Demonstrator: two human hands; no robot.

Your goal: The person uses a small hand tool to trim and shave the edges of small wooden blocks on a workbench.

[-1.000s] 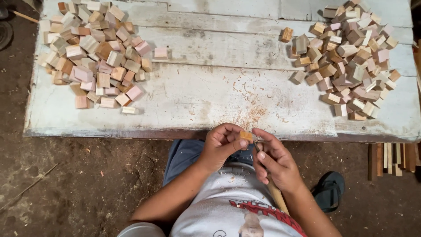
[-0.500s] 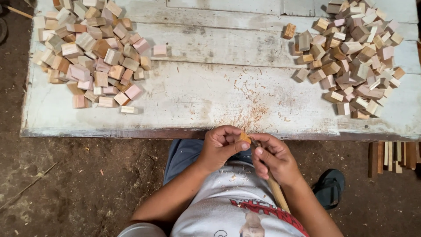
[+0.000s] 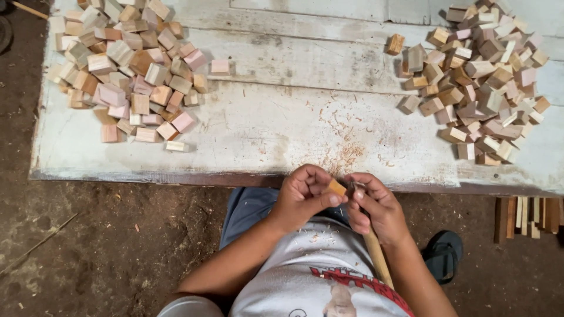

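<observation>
A small wooden block [image 3: 337,187] is pinched between thumb and fingers of the left hand [image 3: 302,196], just below the near edge of the white board [image 3: 264,126]. The right hand [image 3: 376,205] grips a wooden-handled tool [image 3: 376,255], its tip at the block. Wood shavings [image 3: 343,155] lie above; block piles left [image 3: 126,64] and right [image 3: 479,82].

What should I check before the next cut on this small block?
1. Left hand grip on the small wood block: pinched in the fingers, ok.
2. Right hand on the wooden-handled tool: closed round it, ok.
3. Tool edge on the block: hidden by fingers, cannot tell.
4. Fingertips out of the edge's path: cannot tell.
5. Block support: held in the air below the board's edge, not braced, not ok.
6. Shavings are near the board's edge: ok.
</observation>
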